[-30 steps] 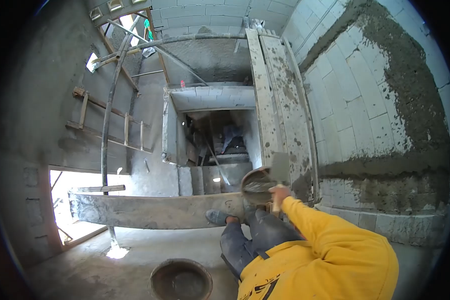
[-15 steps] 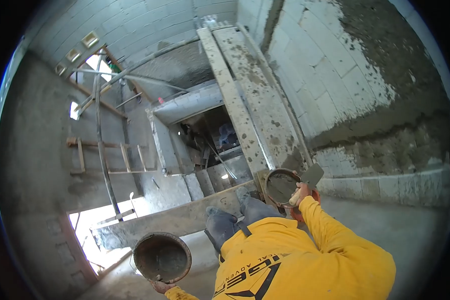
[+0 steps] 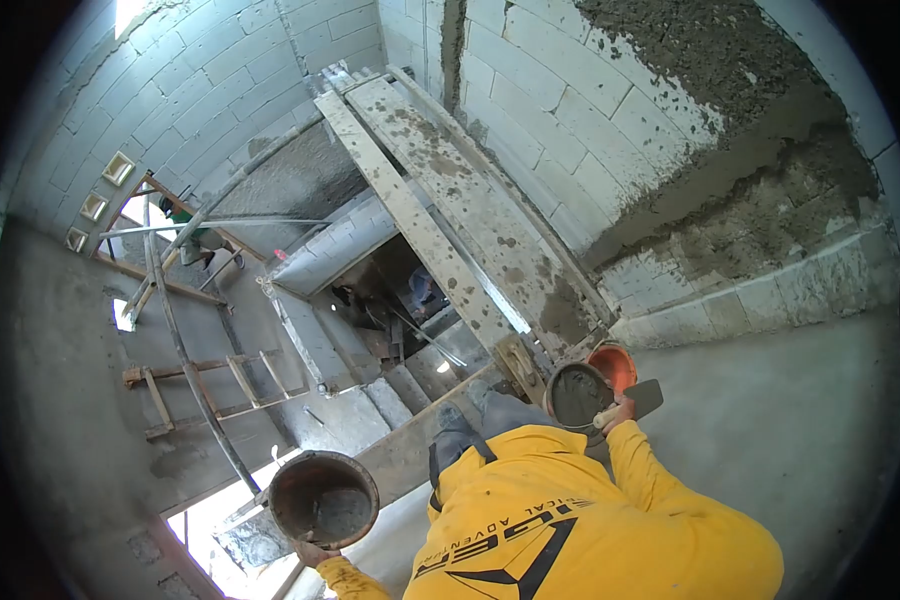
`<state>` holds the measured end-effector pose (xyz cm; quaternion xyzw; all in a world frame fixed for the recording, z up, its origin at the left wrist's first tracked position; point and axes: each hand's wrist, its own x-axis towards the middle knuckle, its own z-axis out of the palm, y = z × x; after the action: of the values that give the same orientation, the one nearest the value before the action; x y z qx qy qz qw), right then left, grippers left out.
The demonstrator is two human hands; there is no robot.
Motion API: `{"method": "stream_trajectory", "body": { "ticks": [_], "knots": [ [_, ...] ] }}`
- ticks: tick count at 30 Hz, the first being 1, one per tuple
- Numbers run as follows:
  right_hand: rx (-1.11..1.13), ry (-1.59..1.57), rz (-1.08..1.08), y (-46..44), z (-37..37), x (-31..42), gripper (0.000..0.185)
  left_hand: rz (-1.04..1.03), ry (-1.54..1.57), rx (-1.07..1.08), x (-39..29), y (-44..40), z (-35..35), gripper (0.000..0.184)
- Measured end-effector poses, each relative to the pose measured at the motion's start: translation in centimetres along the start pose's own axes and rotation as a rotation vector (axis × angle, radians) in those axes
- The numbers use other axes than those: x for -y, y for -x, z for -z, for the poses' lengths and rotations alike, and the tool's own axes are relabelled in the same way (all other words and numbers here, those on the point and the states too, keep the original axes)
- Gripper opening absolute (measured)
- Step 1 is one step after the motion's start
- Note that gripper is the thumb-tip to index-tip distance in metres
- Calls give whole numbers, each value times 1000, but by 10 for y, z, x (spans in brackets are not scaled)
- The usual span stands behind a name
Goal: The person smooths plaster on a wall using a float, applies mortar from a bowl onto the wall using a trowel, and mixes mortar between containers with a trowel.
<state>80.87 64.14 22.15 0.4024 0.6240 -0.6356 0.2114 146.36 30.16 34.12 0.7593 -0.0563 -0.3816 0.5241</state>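
My left hand (image 3: 315, 553) is closed on the near rim of a dark, mortar-stained bucket (image 3: 372, 498). The bucket is tilted so that its mouth faces up, and a little grey residue shows inside. In my right hand (image 3: 620, 412) is a trowel (image 3: 649, 398), its flat grey blade pointing right and its pale handle sticking out on the left. Just under that hand stands a second bucket (image 3: 578, 393) holding grey mortar. An orange bucket (image 3: 613, 366) sits right behind it.
A mortar-spattered plank platform (image 3: 470, 190) runs away ahead of me. A block wall (image 3: 570, 100), partly covered with wet mortar, rises on the right. Below the planks is a stair opening (image 3: 395, 300). Wooden poles (image 3: 190, 365) cross at left; another person (image 3: 192, 240) is beyond.
The view has shifted, with the planks now further left. My left hand has raised its bucket slightly. My right hand and trowel have moved a little lower, uncovering the orange bucket.
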Motion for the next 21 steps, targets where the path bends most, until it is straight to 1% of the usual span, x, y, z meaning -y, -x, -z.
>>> {"method": "stream_trajectory", "body": {
  "ticks": [3, 4, 5, 6, 7, 8, 9, 11, 12, 15, 16, 18, 19, 21],
  "knots": [
    [6, -24, -13, 16, 17, -18, 25, 32, -108, 75, -8, -56, -10, 25],
    [10, -33, -15, 18, 27, -26, 23, 0, -39, 173, -10, -68, -17, 23],
    [14, -44, -15, 20, 34, -33, 21, -4, -66, 222, -12, -75, -19, 24],
    [19, -59, -14, 20, 41, -40, 19, -7, -93, 275, -34, -48, -41, 26],
    [-28, -85, -38, 19, 45, -48, 14, -11, -120, 328, -54, -22, -63, 28],
    [-78, -110, -64, 17, 50, -58, 14, -38, -135, 340, -67, -3, -77, 35],
    [-127, -136, -90, 16, 57, -66, 19, -55, -94, 348, -66, -6, -85, 35],
    [-79, -121, -163, 12, 75, -81, 18, -90, -1, 367, -60, -19, -109, 35],
    [-53, -113, -199, 10, 79, -84, 20, -26, 41, 417, -60, -28, -116, 31],
    [-230, -171, -241, 62, 53, -72, 20, -42, -50, 440, -51, -57, -133, 29],
    [-234, -157, -189, 61, 55, -78, 22, -4, -51, 442, -48, -63, -141, 31],
    [-277, -220, -225, 59, 56, -82, 19, 67, -57, 443, -44, -73, -155, 35],
    [-298, -253, -244, 56, 55, -85, 18, 15, -65, 462, -48, -53, -170, 33],
    [-153, -219, -181, 50, 58, -88, 20, -92, -85, 505, -54, -14, -205, 30]
  ]
}}
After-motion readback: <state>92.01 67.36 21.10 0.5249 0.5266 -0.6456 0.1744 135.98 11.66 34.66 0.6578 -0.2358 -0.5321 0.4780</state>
